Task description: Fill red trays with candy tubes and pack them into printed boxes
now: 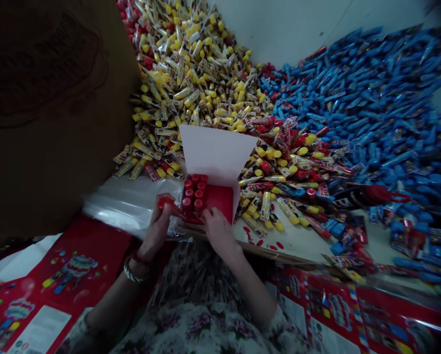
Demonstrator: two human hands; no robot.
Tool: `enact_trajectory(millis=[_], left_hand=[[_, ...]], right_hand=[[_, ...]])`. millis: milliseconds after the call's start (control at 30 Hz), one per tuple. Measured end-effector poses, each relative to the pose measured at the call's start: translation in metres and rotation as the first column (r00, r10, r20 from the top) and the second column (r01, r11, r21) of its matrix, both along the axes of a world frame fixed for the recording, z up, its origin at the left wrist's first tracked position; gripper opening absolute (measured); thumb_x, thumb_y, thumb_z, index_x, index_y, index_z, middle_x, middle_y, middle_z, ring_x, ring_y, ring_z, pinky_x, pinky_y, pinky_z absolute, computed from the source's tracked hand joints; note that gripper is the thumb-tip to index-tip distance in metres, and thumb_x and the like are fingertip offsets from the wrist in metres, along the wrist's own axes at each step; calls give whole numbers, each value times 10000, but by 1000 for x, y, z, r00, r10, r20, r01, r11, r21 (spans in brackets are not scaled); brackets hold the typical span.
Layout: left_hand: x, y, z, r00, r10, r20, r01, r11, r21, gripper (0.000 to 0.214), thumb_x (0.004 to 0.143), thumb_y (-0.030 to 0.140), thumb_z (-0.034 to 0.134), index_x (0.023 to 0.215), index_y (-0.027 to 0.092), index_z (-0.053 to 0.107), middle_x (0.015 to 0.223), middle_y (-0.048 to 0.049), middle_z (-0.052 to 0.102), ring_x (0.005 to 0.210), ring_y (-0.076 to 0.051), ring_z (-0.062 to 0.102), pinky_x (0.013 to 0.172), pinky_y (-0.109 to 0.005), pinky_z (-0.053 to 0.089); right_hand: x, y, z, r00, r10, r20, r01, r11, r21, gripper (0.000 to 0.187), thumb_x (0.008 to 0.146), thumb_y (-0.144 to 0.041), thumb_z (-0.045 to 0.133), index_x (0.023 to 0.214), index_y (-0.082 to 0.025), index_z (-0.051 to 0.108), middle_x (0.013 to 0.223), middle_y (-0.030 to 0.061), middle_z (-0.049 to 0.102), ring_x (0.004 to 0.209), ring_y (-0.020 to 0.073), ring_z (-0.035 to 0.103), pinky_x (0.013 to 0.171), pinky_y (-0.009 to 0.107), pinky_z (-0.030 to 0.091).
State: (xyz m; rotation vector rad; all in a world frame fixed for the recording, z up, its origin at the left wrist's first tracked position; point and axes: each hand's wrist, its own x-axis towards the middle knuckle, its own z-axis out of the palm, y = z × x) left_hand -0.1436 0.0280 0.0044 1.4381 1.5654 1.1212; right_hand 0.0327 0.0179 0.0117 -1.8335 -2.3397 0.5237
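While left hand pinches red tube | box lies alongside | right hand: hold unclear

Place: packing workroom, by appearance; small-goods station. Evidence: loose stock heaped in bulk by colour against a pale wall, comprising one large yellow-capped heap, with red pieces mixed in, and one blue heap; one counter beneath; one open box, part-filled with upright red-capped tubes; clear plastic film; one large brown carton, left; printed red packaging, several pieces, below counter level.
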Motion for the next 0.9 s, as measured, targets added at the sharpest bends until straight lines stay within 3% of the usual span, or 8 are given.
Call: enact_trajectory(millis=[167,367,467,633,767,900], left_hand=[[8,1,-27,1000,12,-5,-12,1000,1,248,932,423,351,1038,212,426,957,-25,481,871,-142,493,842,-293,459],[1,2,-57,980,-25,-198,80,959,272,298,862,402,552,1038,184,450,979,-50,503,916,-181,508,860,-341,444],[-4,-1,-57,953,-76,-293,165,943,290,294,855,352,582,1067,179,474,992,-64,539,928,-197,524,847,-353,454],[-7,-3,-44,863,-330,-383,406,904,136,218,873,248,518,1079,176,519,1044,-91,574,981,-211,530,871,-374,460],[-8,-5,-44,871,-283,-402,362,923,134,208,870,182,436,1071,175,492,1006,-74,573,935,-194,564,834,-357,497],[-6,-12,-52,813,-229,-536,377,908,184,282,838,125,432,1115,170,461,1061,-120,546,980,-243,568,834,-402,516]], right_hand=[[-16,10,19,985,44,168,-41,999,-24,403,879,-30,382,1215,-171,555,1097,148,601,994,246,607,815,341,495],[-9,22,33,970,124,208,-103,989,-106,378,899,-38,352,1197,-164,549,1049,139,627,938,215,637,783,307,505],[-8,19,32,966,130,224,-110,989,-100,379,903,-48,373,1224,-173,529,1074,139,621,964,212,630,804,312,507],[-23,8,25,965,84,250,-104,993,65,359,922,-57,330,1192,-115,558,1083,180,614,1020,243,600,864,371,488],[-45,9,17,968,100,230,-106,994,12,262,897,-55,390,1012,-88,623,971,189,632,902,245,614,731,352,509],[-52,11,4,975,91,204,-104,993,56,238,896,-68,410,1019,-75,613,985,186,621,898,242,602,711,344,517]])
